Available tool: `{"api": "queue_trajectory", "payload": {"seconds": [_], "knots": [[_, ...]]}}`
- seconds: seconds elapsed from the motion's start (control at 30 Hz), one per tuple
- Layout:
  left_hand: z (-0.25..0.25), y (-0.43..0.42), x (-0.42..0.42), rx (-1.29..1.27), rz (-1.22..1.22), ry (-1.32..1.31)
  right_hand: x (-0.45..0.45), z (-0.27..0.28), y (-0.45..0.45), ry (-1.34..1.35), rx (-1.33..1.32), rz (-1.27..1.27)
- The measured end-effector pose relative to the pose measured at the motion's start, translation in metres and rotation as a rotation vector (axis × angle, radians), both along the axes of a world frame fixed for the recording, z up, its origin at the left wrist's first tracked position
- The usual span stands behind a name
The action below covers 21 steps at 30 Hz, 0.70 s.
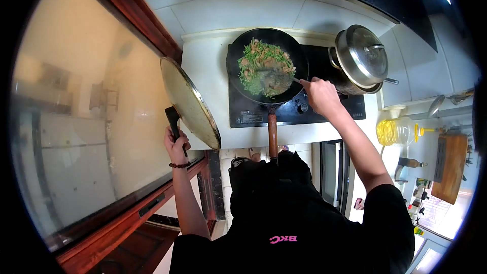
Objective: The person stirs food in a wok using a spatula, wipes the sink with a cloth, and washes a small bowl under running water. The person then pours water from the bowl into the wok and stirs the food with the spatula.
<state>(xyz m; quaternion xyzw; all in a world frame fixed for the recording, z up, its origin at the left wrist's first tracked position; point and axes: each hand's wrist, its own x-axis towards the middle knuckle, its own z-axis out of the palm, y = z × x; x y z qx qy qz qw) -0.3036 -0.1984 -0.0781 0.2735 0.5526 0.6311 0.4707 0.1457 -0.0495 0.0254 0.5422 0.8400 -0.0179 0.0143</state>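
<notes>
My left hand (pixel 176 144) is wrapped around the black handle of a large round pan lid (pixel 188 102), which stands tilted on edge left of the stove. My right hand (pixel 320 95) grips the handle of a spatula (pixel 296 79). The spatula's dark, smeared blade lies among chopped green vegetables and browned meat pieces (pixel 257 67) in a black wok (pixel 300 53). A wooden wok handle (pixel 273 134) points toward my body.
The wok sits on a black cooktop (pixel 253 116) set on a white counter (pixel 200 45). At its right stands a steel pot (pixel 361 61) with a glass lid. Farther right are an oil jug (pixel 395 132) and a wooden cutting board (pixel 450 167). A wood-framed glass panel (pixel 91 96) stands at left.
</notes>
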Motion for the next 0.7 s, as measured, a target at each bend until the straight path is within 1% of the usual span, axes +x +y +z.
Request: {"api": "queue_trajectory", "payload": {"seconds": [0.07, 0.1, 0.17, 0.2, 0.27, 0.3, 0.37, 0.47, 0.57, 0.63, 0.7], "knots": [[0.002, 0.000, -0.001, -0.005, -0.008, -0.004, -0.012, 0.016, 0.001, 0.136, -0.015, -0.062], [0.003, 0.000, 0.000, -0.005, -0.021, -0.008, -0.014, 0.022, 0.002, 0.136, -0.019, -0.060], [0.007, 0.000, 0.003, -0.008, -0.018, 0.009, -0.016, 0.029, 0.006, 0.247, -0.120, 0.015], [0.009, 0.001, 0.004, -0.004, -0.020, 0.026, -0.019, 0.027, 0.008, 0.248, -0.119, 0.014], [0.008, -0.001, 0.006, -0.008, -0.022, 0.027, -0.025, 0.015, 0.013, 0.097, -0.195, 0.119], [0.007, -0.002, 0.007, -0.012, -0.023, 0.027, -0.030, 0.006, 0.011, 0.060, -0.180, 0.086], [0.007, -0.002, 0.006, -0.019, -0.026, 0.019, -0.031, -0.002, 0.015, 0.071, -0.140, 0.034], [0.007, -0.004, 0.008, -0.029, -0.014, 0.005, -0.005, -0.020, 0.044, 0.123, -0.079, -0.091], [0.005, -0.004, 0.006, -0.025, 0.003, 0.005, 0.010, 0.004, 0.052, 0.204, -0.055, -0.145], [0.002, -0.006, 0.005, -0.025, 0.002, 0.006, 0.015, 0.003, 0.057, 0.198, -0.013, -0.127], [-0.001, -0.005, 0.005, -0.020, 0.000, -0.007, 0.014, -0.002, 0.062, 0.154, 0.163, -0.130]]}}
